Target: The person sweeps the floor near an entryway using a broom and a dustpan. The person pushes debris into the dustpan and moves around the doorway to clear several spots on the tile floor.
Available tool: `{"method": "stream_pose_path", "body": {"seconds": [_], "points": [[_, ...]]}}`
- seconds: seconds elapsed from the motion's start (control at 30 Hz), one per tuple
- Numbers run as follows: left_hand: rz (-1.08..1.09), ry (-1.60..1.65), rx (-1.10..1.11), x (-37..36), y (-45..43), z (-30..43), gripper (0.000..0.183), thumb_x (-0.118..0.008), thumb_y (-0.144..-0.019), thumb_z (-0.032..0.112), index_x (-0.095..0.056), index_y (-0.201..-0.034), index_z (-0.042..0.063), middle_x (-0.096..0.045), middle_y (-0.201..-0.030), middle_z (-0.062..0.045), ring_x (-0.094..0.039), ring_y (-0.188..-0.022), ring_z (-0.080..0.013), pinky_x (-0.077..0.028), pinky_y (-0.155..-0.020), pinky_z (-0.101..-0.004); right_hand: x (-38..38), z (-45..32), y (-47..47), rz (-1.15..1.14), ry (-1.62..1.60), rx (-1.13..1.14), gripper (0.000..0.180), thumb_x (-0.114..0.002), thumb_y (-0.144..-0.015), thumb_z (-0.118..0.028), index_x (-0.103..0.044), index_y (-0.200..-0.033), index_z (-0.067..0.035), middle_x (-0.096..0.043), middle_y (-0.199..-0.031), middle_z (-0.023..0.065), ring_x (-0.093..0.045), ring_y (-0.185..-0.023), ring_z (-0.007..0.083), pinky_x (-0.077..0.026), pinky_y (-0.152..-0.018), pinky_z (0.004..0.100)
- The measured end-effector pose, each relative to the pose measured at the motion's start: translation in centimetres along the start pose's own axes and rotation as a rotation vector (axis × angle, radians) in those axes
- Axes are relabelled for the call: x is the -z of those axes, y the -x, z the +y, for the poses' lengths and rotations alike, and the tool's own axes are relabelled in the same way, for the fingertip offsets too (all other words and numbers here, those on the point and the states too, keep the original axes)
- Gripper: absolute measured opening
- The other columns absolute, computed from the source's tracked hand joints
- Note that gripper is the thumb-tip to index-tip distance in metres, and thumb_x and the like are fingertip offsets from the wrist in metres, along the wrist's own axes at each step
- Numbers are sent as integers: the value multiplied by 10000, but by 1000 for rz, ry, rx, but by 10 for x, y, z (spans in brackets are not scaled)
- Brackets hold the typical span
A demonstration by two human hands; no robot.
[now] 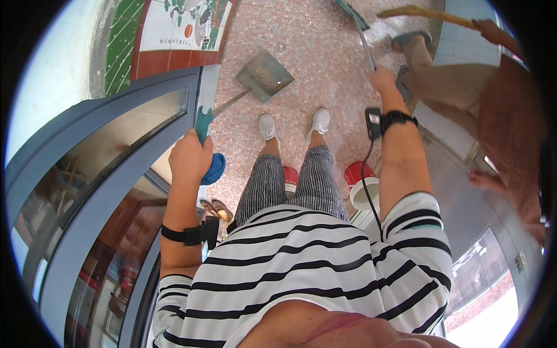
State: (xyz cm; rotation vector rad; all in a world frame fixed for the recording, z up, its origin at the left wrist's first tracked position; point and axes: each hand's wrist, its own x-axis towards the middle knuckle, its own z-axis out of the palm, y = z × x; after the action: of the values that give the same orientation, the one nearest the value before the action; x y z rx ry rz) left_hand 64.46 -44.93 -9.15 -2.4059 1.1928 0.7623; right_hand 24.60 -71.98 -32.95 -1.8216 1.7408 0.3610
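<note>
My left hand grips the green top of a long-handled dustpan; its flat, dirty pan rests on the speckled floor, ahead of my white shoes. A broom is in my right hand, which closes around its metal handle. The green broom head lies on the floor at the top of the view, partly cut off by the picture's edge. A wet-looking, whitish patch of floor shows just right of the broom head.
Another person stands close on the right, holding a yellowish stick. Glazed door frames are at the left. A red and white bucket stands by my right leg, another behind my legs. Brown shoes lie at lower left.
</note>
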Motion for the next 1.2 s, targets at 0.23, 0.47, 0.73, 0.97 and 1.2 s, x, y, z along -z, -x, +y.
{"method": "stream_pose_path", "body": {"seconds": [0.23, 0.47, 0.73, 0.97, 1.2], "points": [[58, 73, 69, 4, -11, 1, 349, -549, -804, 324, -590, -883, -13, -626, -846, -260, -605, -823, -413, -475, -733, -491, -46, -60, 59, -221, 206, 186, 222, -490, -827, -116, -553, -979, 33, -619, -957, 253, -594, -936, 399, -478, -822, 457], [-9, 121, 25, 2, -10, 3, 346, -551, -807, 306, -599, -881, -29, -627, -848, -263, -608, -820, -416, -480, -744, -480, -6, -21, 209, -421, -91, 370, 214, -506, -795, -96, -550, -993, -29, -594, -980, 250, -562, -908, 429, -458, -779, 463], [-38, 127, 76, 1, 28, -64, 390, -565, -800, 342, -589, -896, -36, -624, -823, -267, -607, -806, -425, -479, -727, -485, 21, -61, 194, -53, -13, 342, 313, -486, -798, -128, -572, -1091, -58, -607, -942, 238, -565, -902, 422, -449, -807, 478], [-25, 144, 90, -20, 24, -112, 393, -549, -803, 347, -592, -911, -28, -627, -833, -265, -612, -805, -422, -481, -736, -480, -28, -168, 64, -137, 173, 167, 263, -478, -808, -146, -603, -1008, -29, -624, -1002, 211, -587, -968, 382, -465, -835, 459], [-32, 218, 94, -28, 9, -136, 395, -548, -799, 352, -587, -885, -32, -622, -845, -274, -601, -824, -433, -474, -755, -485, -83, -153, 205, -325, 248, 347, 241, -503, -817, -153, -573, -995, -6, -626, -918, 236, -601, -882, 409, -477, -794, 465]]}}
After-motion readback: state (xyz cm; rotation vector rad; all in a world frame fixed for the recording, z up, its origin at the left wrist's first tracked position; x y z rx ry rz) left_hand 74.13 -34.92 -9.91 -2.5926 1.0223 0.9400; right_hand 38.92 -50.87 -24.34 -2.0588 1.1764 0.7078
